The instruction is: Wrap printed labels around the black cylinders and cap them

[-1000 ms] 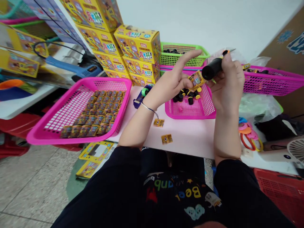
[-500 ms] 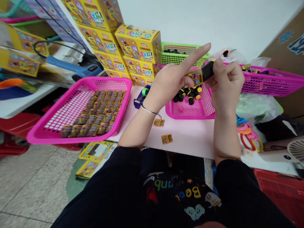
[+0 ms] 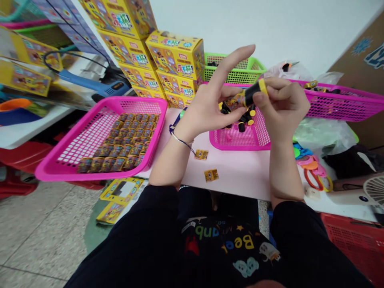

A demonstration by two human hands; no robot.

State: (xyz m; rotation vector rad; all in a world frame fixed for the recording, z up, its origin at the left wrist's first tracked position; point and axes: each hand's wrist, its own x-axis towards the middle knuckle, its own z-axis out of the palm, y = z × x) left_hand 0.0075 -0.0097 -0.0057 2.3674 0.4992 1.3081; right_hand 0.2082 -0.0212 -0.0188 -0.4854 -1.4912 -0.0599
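Both hands meet above the small pink basket (image 3: 240, 141). My right hand (image 3: 282, 108) is closed round a small black tube with a yellow cap (image 3: 253, 93). My left hand (image 3: 213, 102) pinches a printed yellow label sleeve (image 3: 234, 101) on the tube's other end, its index finger stretched up. Several loose black and yellow tubes (image 3: 243, 120) lie in the small basket beneath. Two loose labels (image 3: 211, 175) lie on the pink table (image 3: 240, 176) near its front edge.
A large pink basket (image 3: 75, 166) at left holds rows of labelled tubes. Yellow cartons (image 3: 175, 54) are stacked behind it, with a blue heat gun (image 3: 90, 86) further left. Green (image 3: 237, 70) and pink baskets (image 3: 345, 104) stand at the back; scissors (image 3: 313, 174) and a small fan (image 3: 373, 190) at right.
The tube has turned and come lower and leftward in my hands; its yellow cap now shows on top, and the label sleeve sits further along it. My left index finger has lifted.
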